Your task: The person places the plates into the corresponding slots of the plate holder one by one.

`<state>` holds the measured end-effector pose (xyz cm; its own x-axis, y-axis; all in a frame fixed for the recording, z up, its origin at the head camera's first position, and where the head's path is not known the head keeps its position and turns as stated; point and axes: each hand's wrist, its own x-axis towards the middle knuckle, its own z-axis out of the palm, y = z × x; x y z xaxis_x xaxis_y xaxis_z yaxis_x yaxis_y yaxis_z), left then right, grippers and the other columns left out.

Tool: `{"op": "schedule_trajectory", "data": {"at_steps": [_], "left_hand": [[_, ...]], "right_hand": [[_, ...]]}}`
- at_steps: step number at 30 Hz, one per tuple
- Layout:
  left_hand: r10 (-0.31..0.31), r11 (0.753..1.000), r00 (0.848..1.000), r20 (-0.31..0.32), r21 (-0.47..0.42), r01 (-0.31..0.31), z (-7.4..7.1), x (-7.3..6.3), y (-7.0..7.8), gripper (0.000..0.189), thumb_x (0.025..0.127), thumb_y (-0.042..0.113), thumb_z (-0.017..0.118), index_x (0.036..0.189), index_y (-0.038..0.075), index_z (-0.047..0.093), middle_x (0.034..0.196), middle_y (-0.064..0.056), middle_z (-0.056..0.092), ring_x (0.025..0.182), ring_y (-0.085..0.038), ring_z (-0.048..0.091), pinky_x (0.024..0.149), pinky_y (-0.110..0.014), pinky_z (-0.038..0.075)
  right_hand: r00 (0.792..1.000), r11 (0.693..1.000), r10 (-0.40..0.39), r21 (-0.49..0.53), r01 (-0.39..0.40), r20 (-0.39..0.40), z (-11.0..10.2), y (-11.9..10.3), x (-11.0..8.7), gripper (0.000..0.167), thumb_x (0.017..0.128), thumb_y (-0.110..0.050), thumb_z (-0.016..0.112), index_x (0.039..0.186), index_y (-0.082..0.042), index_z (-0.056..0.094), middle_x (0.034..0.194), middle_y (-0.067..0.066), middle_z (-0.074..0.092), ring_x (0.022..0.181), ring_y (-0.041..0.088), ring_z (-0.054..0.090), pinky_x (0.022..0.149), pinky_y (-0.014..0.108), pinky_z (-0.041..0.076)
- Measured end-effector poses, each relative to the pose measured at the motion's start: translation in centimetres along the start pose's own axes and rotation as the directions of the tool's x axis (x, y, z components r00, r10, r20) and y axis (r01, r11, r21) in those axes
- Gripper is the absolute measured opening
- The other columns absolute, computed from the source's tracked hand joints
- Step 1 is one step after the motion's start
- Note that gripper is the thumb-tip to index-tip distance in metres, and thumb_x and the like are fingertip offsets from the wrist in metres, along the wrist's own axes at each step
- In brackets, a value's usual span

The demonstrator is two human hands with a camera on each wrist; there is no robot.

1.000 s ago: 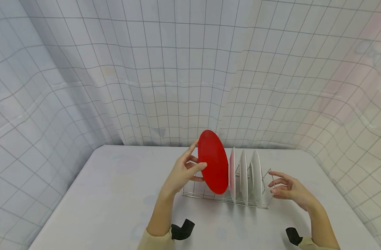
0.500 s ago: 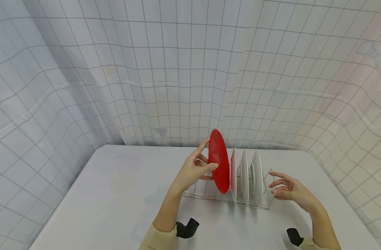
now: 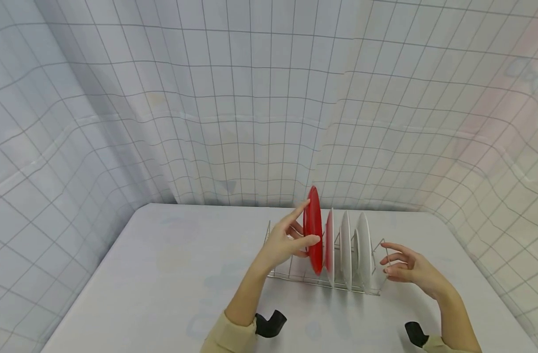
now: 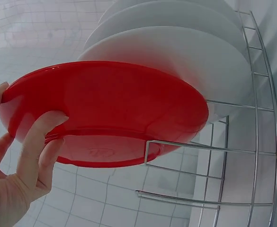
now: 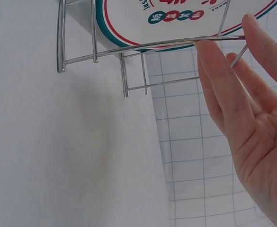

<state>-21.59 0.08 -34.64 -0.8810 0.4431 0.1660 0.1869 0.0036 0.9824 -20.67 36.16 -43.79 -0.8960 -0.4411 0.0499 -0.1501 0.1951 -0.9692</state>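
Observation:
In the head view, my left hand [image 3: 284, 242] grips the red plate [image 3: 314, 230] by its left edge, thumb toward me and fingers on the far side. The plate stands almost upright, edge-on to me. The left wrist view shows its underside with a foot ring [image 4: 100, 149], its lower edge among the wires of the metal dish rack [image 4: 263, 156]. Beside it, white plates [image 3: 346, 250] stand upright in the rack. My right hand [image 3: 412, 269] holds the rack's right end wire between thumb and fingers. A white plate with a green-and-red rim [image 5: 185, 23] faces the right wrist camera.
The rack stands on a white table [image 3: 163, 279]. Behind and on both sides hang pale grid-patterned curtains [image 3: 269, 122]. Black wrist mounts [image 3: 271, 323] sit at both sleeve cuffs. Left of the red plate, the rack's bare wires [image 3: 291, 274] show.
My left hand has moved right with the red plate, turning it from a broad face to nearly edge-on, closer to the white plates. My right hand has stayed at the rack's end.

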Motion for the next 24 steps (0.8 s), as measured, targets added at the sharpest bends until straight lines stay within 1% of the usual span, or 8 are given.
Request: {"op": "schedule_trajectory", "data": {"at_steps": [5,7,11,13,16,19,21,24], "left_hand": [[0.004,1.0,1.0,-0.008,0.004,-0.004,0.5,0.1,-0.6,0.071,0.082,0.013,0.067,0.143,0.025,0.032,0.099,-0.022,0.049,0.079,-0.021,0.054,0.058,-0.037,0.056],[0.002,1.0,1.0,-0.011,0.022,-0.002,0.6,0.1,-0.9,0.071,0.082,0.014,0.068,0.142,0.027,0.033,0.099,-0.022,0.049,0.079,-0.02,0.053,0.058,-0.037,0.056],[0.0,0.999,1.0,-0.002,0.041,0.0,0.7,0.1,-1.5,0.07,0.082,0.016,0.068,0.142,0.026,0.034,0.097,-0.022,0.048,0.079,-0.021,0.053,0.059,-0.041,0.056],[0.001,0.999,1.0,0.006,0.035,-0.001,0.8,0.4,-2.4,0.069,0.082,0.016,0.068,0.142,0.027,0.035,0.097,-0.021,0.048,0.078,-0.023,0.055,0.058,-0.041,0.056],[0.003,1.0,1.0,0.009,0.022,-0.003,0.9,1.0,-4.3,0.069,0.081,0.019,0.07,0.139,0.035,0.037,0.096,-0.017,0.047,0.074,-0.023,0.057,0.055,-0.04,0.056],[0.014,0.999,1.0,0.001,0.038,-0.014,1.0,1.5,-5.8,0.068,0.08,0.023,0.071,0.136,0.043,0.037,0.096,-0.014,0.047,0.073,-0.021,0.058,0.054,-0.041,0.056],[0.021,0.998,1.0,-0.004,0.057,-0.021,1.1,1.4,-6.0,0.068,0.079,0.025,0.072,0.135,0.044,0.038,0.095,-0.012,0.048,0.074,-0.02,0.057,0.054,-0.041,0.056],[0.027,0.995,1.0,-0.012,0.093,-0.025,1.2,1.2,-6.3,0.069,0.078,0.026,0.072,0.135,0.044,0.038,0.096,-0.009,0.05,0.078,-0.02,0.056,0.054,-0.036,0.056]], "right_hand": [[1.0,1.0,0.003,0.001,-0.003,0.001,0.0,0.0,0.0,0.056,0.088,0.005,0.053,0.138,0.005,0.026,0.105,0.01,0.06,0.092,0.016,0.062,0.077,0.033,0.054],[1.0,1.0,0.001,0.002,-0.001,0.006,0.0,-0.1,0.0,0.056,0.088,0.005,0.053,0.138,0.004,0.026,0.105,0.01,0.059,0.092,0.015,0.062,0.078,0.032,0.054],[1.0,1.0,0.002,0.001,-0.002,0.016,0.0,-0.1,-0.1,0.056,0.089,0.004,0.052,0.139,0.002,0.027,0.106,0.012,0.059,0.094,0.016,0.062,0.078,0.031,0.054],[1.0,1.0,0.003,0.002,-0.003,0.018,0.0,0.0,-0.1,0.056,0.089,0.004,0.051,0.139,0.002,0.027,0.107,0.012,0.059,0.094,0.017,0.062,0.079,0.031,0.054],[1.0,1.0,0.001,0.006,-0.001,0.017,0.0,0.1,-0.1,0.056,0.089,0.005,0.051,0.139,0.003,0.026,0.106,0.011,0.059,0.094,0.019,0.062,0.078,0.031,0.054],[1.0,1.0,0.002,0.009,-0.002,0.016,-0.1,0.2,-0.1,0.055,0.089,0.005,0.051,0.139,-0.002,0.03,0.106,0.01,0.06,0.094,0.019,0.062,0.078,0.031,0.054],[1.0,1.0,0.002,0.011,-0.002,0.016,-0.1,0.2,-0.1,0.055,0.089,0.005,0.051,0.139,-0.006,0.032,0.107,0.009,0.06,0.094,0.018,0.062,0.078,0.031,0.054],[1.0,1.0,0.002,0.013,-0.002,0.016,-0.1,0.2,-0.1,0.055,0.089,0.005,0.051,0.139,-0.005,0.031,0.107,0.01,0.059,0.094,0.017,0.062,0.079,0.031,0.054]]}}
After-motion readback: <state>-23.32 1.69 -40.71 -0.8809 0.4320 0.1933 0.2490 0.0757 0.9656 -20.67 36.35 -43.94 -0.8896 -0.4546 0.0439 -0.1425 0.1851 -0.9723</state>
